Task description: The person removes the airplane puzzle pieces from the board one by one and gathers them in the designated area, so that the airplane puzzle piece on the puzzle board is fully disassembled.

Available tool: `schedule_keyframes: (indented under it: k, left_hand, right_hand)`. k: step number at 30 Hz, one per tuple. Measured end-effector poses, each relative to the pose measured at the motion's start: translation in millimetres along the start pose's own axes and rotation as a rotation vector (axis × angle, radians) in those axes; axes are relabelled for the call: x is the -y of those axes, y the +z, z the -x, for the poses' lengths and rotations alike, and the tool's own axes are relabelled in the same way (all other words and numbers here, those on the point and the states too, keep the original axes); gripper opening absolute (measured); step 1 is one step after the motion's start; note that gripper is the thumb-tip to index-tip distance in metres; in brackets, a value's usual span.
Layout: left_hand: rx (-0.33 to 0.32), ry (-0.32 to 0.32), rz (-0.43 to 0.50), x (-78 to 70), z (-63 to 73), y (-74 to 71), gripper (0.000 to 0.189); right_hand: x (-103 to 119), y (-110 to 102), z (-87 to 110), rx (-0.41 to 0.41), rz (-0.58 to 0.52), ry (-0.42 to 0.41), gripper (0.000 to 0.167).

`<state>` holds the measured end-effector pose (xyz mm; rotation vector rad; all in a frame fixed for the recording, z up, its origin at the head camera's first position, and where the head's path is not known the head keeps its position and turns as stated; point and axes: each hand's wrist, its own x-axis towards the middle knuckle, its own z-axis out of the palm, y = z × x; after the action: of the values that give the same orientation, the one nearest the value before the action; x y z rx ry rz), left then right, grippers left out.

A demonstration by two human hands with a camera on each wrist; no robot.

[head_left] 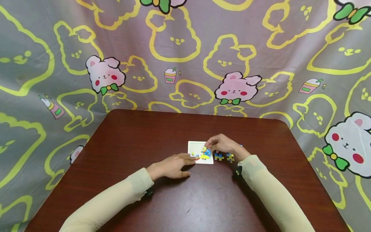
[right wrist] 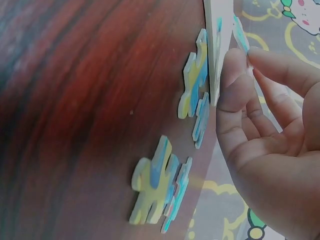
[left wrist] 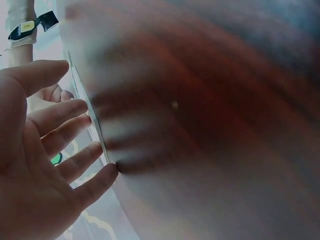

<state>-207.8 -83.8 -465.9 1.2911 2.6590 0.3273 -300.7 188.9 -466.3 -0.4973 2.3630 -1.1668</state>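
A white puzzle board [head_left: 192, 145] with a yellow and blue picture lies flat on the table. My left hand [head_left: 173, 166] rests at its left side with fingers extended; the left wrist view shows the fingertips [left wrist: 111, 169] along the board's thin edge. Over the board's right part, my right hand [head_left: 222, 143] pinches a jigsaw piece [right wrist: 241, 35] between thumb and fingers, tilted above the board. Right beside the board lie a blue-and-yellow jigsaw piece [head_left: 219, 157] and another yellow one [head_left: 230, 157].
More loose jigsaw pieces [right wrist: 179, 197] lie under the right wrist, partly hidden by it in the head view. The brown table [head_left: 145, 129] reaches back to a patterned curtain [head_left: 185, 93], which also hangs along both sides.
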Motion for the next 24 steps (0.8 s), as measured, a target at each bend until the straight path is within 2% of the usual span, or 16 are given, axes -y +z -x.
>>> schedule_keyframes:
  k: [8,13,18,24]
  left_hand:
    - [-0.035,-0.007,0.013,3.6,-0.2,-1.9,0.051]
    - [-0.074,-0.057,0.011,7.4,-0.4,-2.5,0.049]
    - [-0.11,-0.121,-0.029,12.1,-2.2,-3.2,0.049]
    - [-0.113,-0.202,-0.042,18.1,-6.7,-5.6,0.052]
  right_hand:
    - [-2,-4,4.1,-0.008,-0.002,0.012,0.014]
    - [-8,-7,5.9,-0.014,0.011,0.006,0.013]
    - [-13,-11,7.5,-0.013,0.0,0.001,0.014]
    - [-18,-18,12.7,-0.003,-0.016,-0.003,0.016]
